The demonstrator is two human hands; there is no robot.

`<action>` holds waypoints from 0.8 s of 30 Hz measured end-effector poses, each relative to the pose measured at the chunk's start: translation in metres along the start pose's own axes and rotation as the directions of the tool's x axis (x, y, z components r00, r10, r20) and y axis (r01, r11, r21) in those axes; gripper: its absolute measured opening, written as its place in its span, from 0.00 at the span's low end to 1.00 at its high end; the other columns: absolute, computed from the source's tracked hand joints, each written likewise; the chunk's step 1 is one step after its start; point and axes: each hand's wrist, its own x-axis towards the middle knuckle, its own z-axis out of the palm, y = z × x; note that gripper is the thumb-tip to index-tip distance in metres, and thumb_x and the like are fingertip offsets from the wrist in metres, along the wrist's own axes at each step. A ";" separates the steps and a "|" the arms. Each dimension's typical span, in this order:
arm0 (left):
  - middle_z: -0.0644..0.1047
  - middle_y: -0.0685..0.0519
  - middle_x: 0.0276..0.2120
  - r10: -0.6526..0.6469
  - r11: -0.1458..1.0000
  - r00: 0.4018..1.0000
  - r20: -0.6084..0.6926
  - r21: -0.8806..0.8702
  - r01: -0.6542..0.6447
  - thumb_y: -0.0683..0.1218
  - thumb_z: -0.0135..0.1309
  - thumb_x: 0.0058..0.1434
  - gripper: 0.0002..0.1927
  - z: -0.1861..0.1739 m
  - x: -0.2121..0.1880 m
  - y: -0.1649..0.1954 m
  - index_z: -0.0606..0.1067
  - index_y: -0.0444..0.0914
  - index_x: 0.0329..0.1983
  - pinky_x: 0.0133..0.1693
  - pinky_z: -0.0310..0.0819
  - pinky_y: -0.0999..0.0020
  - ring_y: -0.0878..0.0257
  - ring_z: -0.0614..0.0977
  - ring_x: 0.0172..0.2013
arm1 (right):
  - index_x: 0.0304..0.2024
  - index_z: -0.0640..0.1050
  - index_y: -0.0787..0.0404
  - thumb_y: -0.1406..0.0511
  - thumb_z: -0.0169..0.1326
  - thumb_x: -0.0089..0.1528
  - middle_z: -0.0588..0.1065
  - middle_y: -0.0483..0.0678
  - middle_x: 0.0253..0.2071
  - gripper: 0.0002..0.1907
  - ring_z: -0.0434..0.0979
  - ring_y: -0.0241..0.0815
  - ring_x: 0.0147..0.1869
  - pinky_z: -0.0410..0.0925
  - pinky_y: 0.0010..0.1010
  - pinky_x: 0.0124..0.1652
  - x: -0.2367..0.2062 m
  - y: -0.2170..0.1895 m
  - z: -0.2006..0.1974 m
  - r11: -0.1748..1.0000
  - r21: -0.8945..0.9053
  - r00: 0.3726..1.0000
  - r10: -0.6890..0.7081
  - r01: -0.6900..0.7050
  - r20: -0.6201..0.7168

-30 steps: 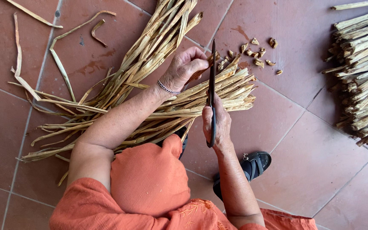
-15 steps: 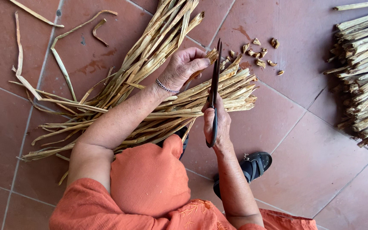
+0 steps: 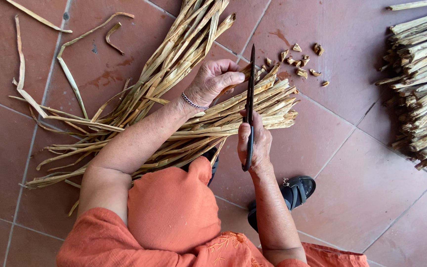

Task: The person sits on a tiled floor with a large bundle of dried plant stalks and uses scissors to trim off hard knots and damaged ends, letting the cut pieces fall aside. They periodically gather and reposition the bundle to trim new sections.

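Lying loose at far left on the terracotta floor tiles (image 3: 352, 207): curled stray strips (image 3: 67, 74), well apart from the work. Fanning across the middle: an untrimmed pile of dried stalks (image 3: 174, 99), ends ragged and uneven, clearly the larger share remaining. Closing around one stalk (image 3: 245, 71) at the top of that pile: the left hand (image 3: 216, 79), fingers curled tight, beaded bracelet (image 3: 193, 103) at the wrist. Gripping a long dark knife (image 3: 250, 94) just beside it: the right hand (image 3: 254, 143), fist closed on the handle, blade pointing up and away toward the held stalk's tip; touching it or just short, hard to tell. Scattering beyond the blade: a small cluster of cut-off bits (image 3: 302, 62), evidence of only a few ends trimmed here. Peeking out below the right forearm: a black sandal (image 3: 297, 190). Filling the lower frame: an orange garment (image 3: 174, 212) over a bent knee. Stacking up at far right, well apart from the loose pile: a neat bundle of trimmed stalks (image 3: 421, 79), ends squared. Judging by both heaps, sitting somewhere around midway, with plenty of trimming left.
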 end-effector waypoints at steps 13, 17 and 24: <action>0.77 0.54 0.42 0.464 0.495 0.884 -0.050 0.843 -0.212 0.54 0.53 0.68 0.16 0.008 0.036 -0.056 0.76 0.42 0.53 0.35 0.78 0.72 0.67 0.78 0.37 | 0.59 0.72 0.70 0.36 0.36 0.69 0.65 0.41 0.22 0.44 0.58 0.28 0.20 0.54 0.21 0.21 0.015 0.023 -0.012 0.722 0.670 0.944 0.317 -0.175 -0.095; 0.75 0.52 0.42 0.629 0.070 0.767 0.128 0.973 -0.220 0.51 0.53 0.66 0.11 -0.014 0.044 -0.065 0.74 0.43 0.47 0.36 0.78 0.64 0.61 0.77 0.41 | 0.60 0.71 0.70 0.37 0.35 0.69 0.66 0.42 0.22 0.43 0.60 0.29 0.20 0.56 0.21 0.22 0.009 0.024 -0.008 0.762 0.628 0.957 0.274 -0.157 -0.093; 0.74 0.48 0.32 0.577 -0.065 0.816 0.042 0.998 -0.005 0.48 0.63 0.63 0.15 -0.099 0.106 -0.035 0.71 0.35 0.42 0.31 0.77 0.65 0.59 0.77 0.32 | 0.61 0.71 0.68 0.39 0.36 0.71 0.67 0.41 0.23 0.40 0.61 0.28 0.22 0.57 0.21 0.23 0.001 0.028 0.010 0.783 0.587 0.967 0.254 -0.208 0.004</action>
